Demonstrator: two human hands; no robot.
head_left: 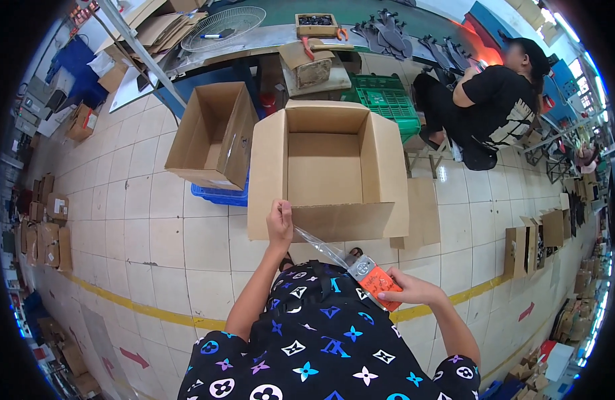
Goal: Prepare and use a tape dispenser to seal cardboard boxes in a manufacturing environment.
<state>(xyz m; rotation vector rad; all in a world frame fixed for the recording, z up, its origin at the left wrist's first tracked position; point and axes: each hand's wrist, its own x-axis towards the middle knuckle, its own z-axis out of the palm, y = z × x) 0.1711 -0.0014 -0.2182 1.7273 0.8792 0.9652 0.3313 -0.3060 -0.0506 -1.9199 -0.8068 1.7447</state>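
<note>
An open cardboard box (331,167) stands in front of me, its flaps spread and its inside bare. At its near left corner, my left hand (279,223) is closed in a fist, with the end of a strip of clear tape (321,247) at its fingers. Whether it also grips the box flap is hidden. That strip slants down to the right to an orange-and-grey tape dispenser (374,280). My right hand (409,289) is closed around the dispenser's orange end, close to my body and below the box's near right corner.
Left of the box, another open carton (214,137) rests on a blue crate (221,193). Green crates (387,100) stand behind it. A workbench at the back carries a wire basket (224,28) and dark parts (384,37). A seated co-worker (484,100) is at the right.
</note>
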